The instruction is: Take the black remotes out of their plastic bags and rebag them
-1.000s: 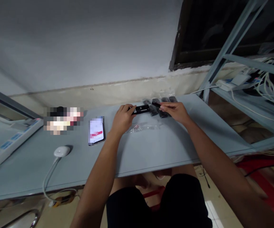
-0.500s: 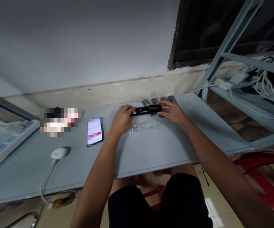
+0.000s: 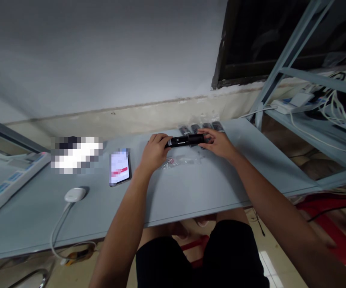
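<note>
A long black stick-shaped device (image 3: 181,141), thicker and cylindrical at its right end, lies level across the space between my hands, just above the table. My left hand (image 3: 155,151) is closed around its left end, beside a small white label. At the thick right end, my right hand (image 3: 216,141) has its thumb and fingers curved round the tip. A crumpled clear plastic bag (image 3: 180,161) with red print lies on the table below the device. Behind it, several dark items in clear plastic wrapping (image 3: 206,127) stand in a row near the wall.
Left of my hands lies a phone (image 3: 119,167) with a lit screen. A white charger-like puck with a cable (image 3: 75,195) rests nearer the front edge. A power strip (image 3: 13,180) runs along the table's left side. Tangled cables (image 3: 335,102) fill the right shelf.
The fingers of my right hand have shifted slightly at the device's thick end and look a little more curled. The left hand keeps its hold.
</note>
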### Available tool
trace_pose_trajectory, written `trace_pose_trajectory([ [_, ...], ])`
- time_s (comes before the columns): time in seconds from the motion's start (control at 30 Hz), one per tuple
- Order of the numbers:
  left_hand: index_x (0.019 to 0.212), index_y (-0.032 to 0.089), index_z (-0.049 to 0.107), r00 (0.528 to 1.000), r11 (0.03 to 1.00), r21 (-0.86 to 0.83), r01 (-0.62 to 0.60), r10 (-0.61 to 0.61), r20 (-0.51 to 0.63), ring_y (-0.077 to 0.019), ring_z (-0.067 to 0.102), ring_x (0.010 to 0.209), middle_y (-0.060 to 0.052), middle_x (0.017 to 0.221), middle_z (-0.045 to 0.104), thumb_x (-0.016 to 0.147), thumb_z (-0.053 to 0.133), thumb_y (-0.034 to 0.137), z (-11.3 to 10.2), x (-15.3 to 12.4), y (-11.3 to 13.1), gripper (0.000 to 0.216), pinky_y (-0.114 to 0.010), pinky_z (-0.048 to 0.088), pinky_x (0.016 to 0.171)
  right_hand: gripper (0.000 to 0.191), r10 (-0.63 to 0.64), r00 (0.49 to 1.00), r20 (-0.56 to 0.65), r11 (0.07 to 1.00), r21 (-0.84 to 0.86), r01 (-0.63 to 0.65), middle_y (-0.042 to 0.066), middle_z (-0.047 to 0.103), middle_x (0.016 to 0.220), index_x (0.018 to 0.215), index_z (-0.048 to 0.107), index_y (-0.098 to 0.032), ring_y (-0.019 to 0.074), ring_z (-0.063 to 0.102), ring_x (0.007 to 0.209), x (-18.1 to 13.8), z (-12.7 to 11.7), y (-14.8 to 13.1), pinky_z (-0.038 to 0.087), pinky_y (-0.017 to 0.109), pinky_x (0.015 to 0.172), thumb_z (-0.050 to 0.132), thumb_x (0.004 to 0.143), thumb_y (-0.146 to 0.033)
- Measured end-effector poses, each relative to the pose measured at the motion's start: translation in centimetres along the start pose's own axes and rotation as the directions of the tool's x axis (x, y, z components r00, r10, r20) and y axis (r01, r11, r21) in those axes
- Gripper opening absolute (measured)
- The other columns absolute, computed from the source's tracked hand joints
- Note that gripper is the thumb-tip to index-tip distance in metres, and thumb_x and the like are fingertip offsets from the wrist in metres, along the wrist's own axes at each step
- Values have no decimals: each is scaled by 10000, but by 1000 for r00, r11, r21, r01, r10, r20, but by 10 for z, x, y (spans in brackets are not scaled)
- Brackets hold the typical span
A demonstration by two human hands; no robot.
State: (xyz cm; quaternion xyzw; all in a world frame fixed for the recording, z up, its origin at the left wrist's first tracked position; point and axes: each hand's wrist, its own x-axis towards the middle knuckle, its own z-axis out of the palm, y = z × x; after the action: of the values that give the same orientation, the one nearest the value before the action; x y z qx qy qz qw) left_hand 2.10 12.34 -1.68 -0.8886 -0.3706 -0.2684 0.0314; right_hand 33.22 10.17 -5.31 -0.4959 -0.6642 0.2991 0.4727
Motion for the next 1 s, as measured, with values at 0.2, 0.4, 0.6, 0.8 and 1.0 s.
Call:
trace_pose_trajectory([
  [0.2, 1358, 215, 664, 1000, 1000, -13, -3, 3, -11, -318, 590, 1199, -128, 1276, 668, 935, 638, 151, 2, -1, -1, 430, -524, 559, 1037, 618, -4, 1000, -5, 999, -52, 4, 71, 728, 1325, 1373, 703, -326, 221, 715, 898, -1, 0, 0, 622, 381, 738, 844, 774, -281],
  [0.4, 1363, 205, 658, 999, 999, -36, 32, -32, 18, -312, 576, 1208, -130, 1281, 661, 934, 641, 160, 4, -1, -1, 432, -521, 546, 1052, 633, -10, 1000, -15, 998, -64, 9, 71, 744, 1241, 1377, 708, -323, 203, 708, 821, -2, 0, 1, 613, 352, 678, 856, 765, -260],
  [0.6, 1376, 197, 653, 994, 996, -34, 85, -83, 66, -309, 564, 1232, -127, 1313, 647, 934, 656, 161, 0, 1, 5, 443, -492, 532, 1080, 633, -34, 999, -24, 994, -106, 31, 62, 752, 1241, 1391, 695, -322, 141, 637, 680, -1, 1, 6, 565, 313, 621, 842, 781, -237],
  [0.8, 1372, 217, 656, 993, 994, -42, 99, -96, 71, -308, 560, 1246, -116, 1308, 649, 938, 654, 154, -1, 0, 5, 439, -495, 529, 1086, 611, -48, 999, -14, 996, -74, 47, 59, 739, 1290, 1375, 706, -327, 121, 581, 633, -2, 1, 4, 550, 311, 588, 829, 784, -229],
  [1.0, 1371, 176, 654, 993, 994, -49, 100, -96, 62, -305, 564, 1232, -122, 1302, 657, 935, 664, 145, 0, 0, 6, 437, -486, 529, 1091, 617, -40, 999, -13, 997, -63, 39, 66, 737, 1268, 1400, 695, -319, 122, 573, 628, -3, 1, 2, 550, 324, 587, 818, 799, -251],
])
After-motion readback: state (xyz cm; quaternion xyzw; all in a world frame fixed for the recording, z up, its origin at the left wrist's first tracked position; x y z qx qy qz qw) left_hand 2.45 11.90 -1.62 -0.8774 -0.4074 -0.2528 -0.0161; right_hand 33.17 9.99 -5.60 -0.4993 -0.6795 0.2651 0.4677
